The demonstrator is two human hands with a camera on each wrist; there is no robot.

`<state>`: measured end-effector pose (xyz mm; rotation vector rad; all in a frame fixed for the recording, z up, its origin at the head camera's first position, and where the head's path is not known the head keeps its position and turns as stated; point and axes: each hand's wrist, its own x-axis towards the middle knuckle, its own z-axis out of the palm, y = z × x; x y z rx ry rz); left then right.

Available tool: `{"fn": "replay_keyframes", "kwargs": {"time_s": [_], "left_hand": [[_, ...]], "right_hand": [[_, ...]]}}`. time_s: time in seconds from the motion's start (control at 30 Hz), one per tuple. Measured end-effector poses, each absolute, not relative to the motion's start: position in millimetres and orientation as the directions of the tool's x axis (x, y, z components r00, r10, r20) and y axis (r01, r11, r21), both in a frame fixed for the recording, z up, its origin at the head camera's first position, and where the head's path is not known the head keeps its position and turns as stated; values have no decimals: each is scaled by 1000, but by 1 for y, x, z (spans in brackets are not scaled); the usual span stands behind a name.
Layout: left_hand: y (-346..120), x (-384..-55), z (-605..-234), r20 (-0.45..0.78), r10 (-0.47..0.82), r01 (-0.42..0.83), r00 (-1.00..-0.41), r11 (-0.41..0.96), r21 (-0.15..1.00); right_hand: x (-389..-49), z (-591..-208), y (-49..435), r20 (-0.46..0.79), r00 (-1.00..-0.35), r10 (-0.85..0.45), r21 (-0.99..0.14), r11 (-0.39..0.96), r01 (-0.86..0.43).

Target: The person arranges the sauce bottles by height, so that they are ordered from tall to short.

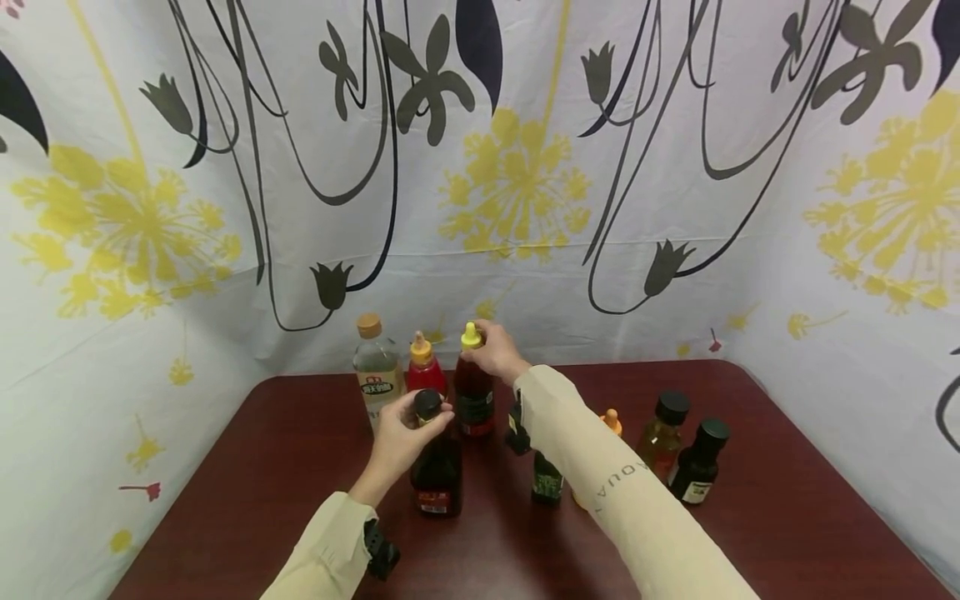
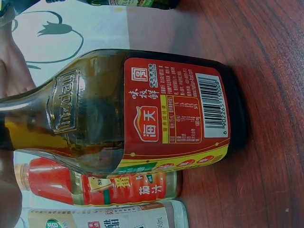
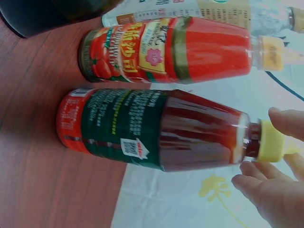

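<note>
My left hand (image 1: 397, 437) grips the neck of a soy sauce bottle (image 1: 437, 483), just below its black cap. In the left wrist view the bottle's red label and barcode face the camera, and its base is by the dark wood tabletop. My right hand (image 1: 497, 350) holds a dark red sauce bottle (image 1: 474, 398) at its yellow cap (image 3: 270, 141), with the thumb on one side and fingertips on the other. This bottle stands upright behind the soy sauce, to its right. A bright red ketchup bottle (image 3: 213, 50) with a yellow top stands beside it on the left.
A clear vinegar bottle (image 1: 375, 362) with an orange cap stands at the back left. To the right are a green-labelled bottle (image 1: 547, 479), an orange-tipped bottle (image 1: 611, 423) partly behind my sleeve, and two black-capped bottles. A patterned cloth (image 1: 480, 208) hangs behind the table (image 1: 240, 483).
</note>
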<state>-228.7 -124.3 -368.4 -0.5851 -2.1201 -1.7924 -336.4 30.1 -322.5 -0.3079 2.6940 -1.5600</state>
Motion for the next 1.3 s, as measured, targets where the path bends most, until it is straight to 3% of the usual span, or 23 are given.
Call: {"fn": "replay_keyframes", "kwargs": {"time_s": [0.23, 0.77, 1.3], "left_hand": [[-124, -228, -369, 487, 118, 499, -866, 132, 856], [-124, -228, -371, 496, 93, 504, -864, 122, 855], [-123, -227, -370, 452, 91, 460, -887, 124, 879]], "right_hand": [[-331, -297, 40, 84, -971, -224, -879, 443, -178], [-305, -232, 94, 207, -937, -282, -868, 388, -309], [-271, -253, 179, 222, -907, -358, -796, 471, -381]]}}
